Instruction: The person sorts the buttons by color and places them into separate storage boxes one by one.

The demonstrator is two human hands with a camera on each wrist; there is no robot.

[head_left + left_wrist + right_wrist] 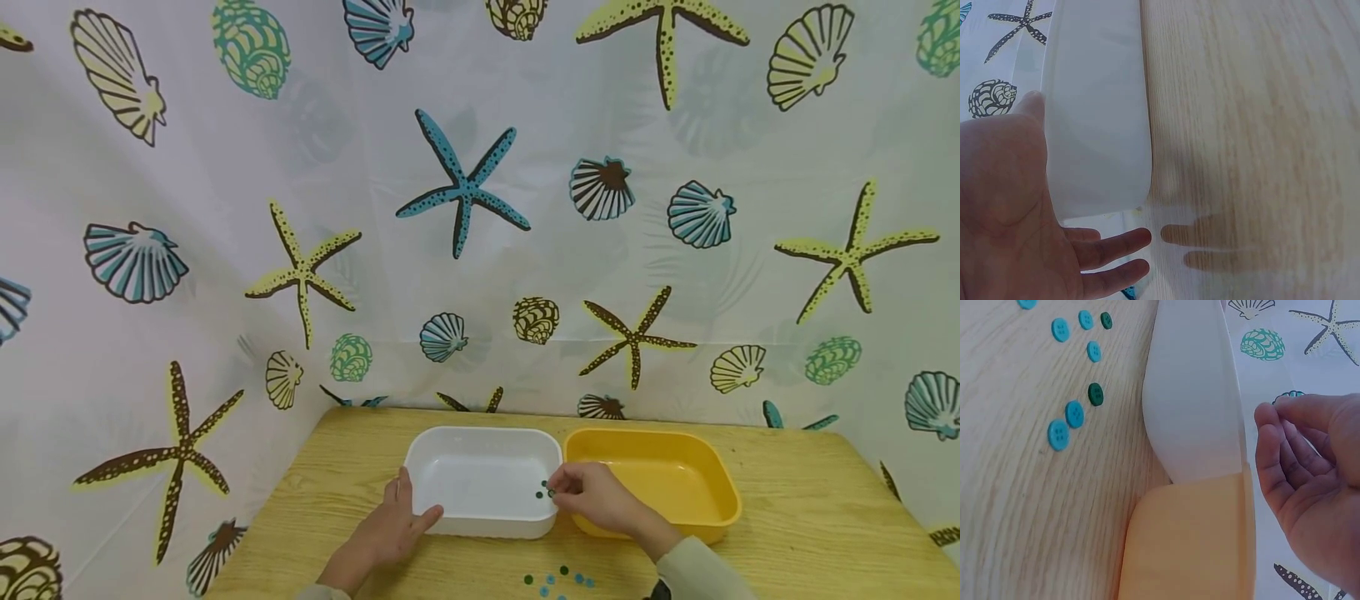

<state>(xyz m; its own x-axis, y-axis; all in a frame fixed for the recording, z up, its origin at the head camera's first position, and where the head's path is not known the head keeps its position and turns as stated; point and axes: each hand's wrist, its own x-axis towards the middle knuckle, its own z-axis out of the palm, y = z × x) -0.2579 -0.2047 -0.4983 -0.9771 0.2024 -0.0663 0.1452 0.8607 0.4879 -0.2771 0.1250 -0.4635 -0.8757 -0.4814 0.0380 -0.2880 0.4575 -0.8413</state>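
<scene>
A white plastic tub (480, 527) stands on the table with a few small dark green buttons (539, 495) inside, near its right end. My left hand (390, 525) rests at the tub's front left corner, its thumb at the rim and its fingers straight along the side; the left wrist view shows the open palm (1004, 206) beside the tub wall. Over the tub's right rim, my right hand (596, 497) brings thumb and fingertips together and pinches a green button (551, 493). In the right wrist view that button is hidden behind the fingertips (1267, 415).
A yellow tub (675, 527) stands against the white one on the right. Several loose blue buttons (1059, 434) and dark green buttons (1095, 394) lie on the wooden table (795, 517) in front of the tubs. A curtain printed with shells and starfish (465, 187) hangs behind.
</scene>
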